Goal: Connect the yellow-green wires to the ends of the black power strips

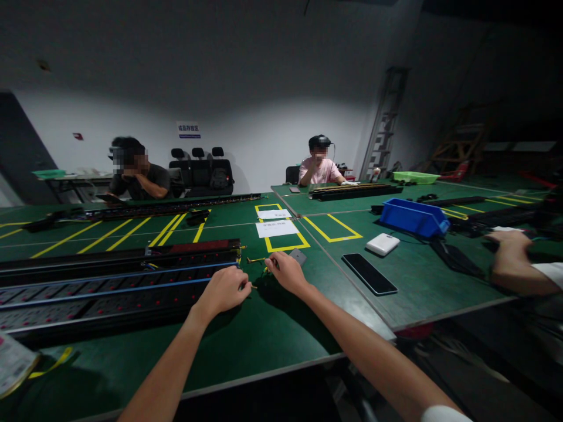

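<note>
My left hand [225,289] is curled closed at the right end of a long black power strip [109,293] with blue wires running along it. A thin yellow wire end pokes out beside its fingers. My right hand [288,272] is also closed, pinching a yellow wire [257,259] that leads from the strip's end. Both hands rest low on the green table [264,334]. What the left fingers grip is too small to name.
A small grey block [299,256], a black phone [369,273], a white power bank [382,244] and a blue bin [413,217] lie to the right. Another person's arm [514,264] reaches in at far right. Two seated people [321,167] work at the back tables.
</note>
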The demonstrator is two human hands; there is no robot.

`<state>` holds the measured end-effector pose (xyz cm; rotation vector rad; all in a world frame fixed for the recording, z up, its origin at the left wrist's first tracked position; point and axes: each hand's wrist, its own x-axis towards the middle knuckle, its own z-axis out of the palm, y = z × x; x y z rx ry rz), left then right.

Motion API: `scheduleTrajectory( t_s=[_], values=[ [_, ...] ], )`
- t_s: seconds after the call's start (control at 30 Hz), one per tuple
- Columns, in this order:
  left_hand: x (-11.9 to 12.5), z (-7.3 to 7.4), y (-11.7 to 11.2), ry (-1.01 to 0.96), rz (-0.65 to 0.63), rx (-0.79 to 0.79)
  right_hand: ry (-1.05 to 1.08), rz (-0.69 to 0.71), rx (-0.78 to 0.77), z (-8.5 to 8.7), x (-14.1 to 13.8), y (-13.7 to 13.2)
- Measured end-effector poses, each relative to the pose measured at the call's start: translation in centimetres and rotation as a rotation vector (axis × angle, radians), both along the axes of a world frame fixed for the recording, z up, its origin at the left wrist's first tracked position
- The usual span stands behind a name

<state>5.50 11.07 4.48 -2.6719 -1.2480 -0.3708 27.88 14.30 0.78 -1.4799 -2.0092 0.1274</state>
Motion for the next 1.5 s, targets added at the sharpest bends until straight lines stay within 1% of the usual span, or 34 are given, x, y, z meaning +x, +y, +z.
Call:
scheduleTrajectory(
  t_s=[0.2,0.3,0.73,1.03,1.5],
  values=[
    [0.03,-0.01,0.04,0.000,0.005,-0.020,-0.017,-0.056,-0.097,0.15,-0.07,-0.15],
    [0.03,-0.04,0.06,0.009,0.010,-0.018,-0.037,-0.034,-0.094,0.00,-0.03,-0.05],
    [-0.05,-0.12,0.03,-0.014,0.003,-0.016,-0.008,0.132,-0.040,-0.49,0.09,0.02],
    [-0.12,-0.28,0.12,-0.019,-0.004,-0.003,-0.092,0.143,-0.081,-0.49,0.17,-0.15],
    [-0.04,-0.10,0.00,-0.022,-0.002,-0.012,-0.141,0.156,-0.124,-0.40,0.21,-0.51]
  ],
)
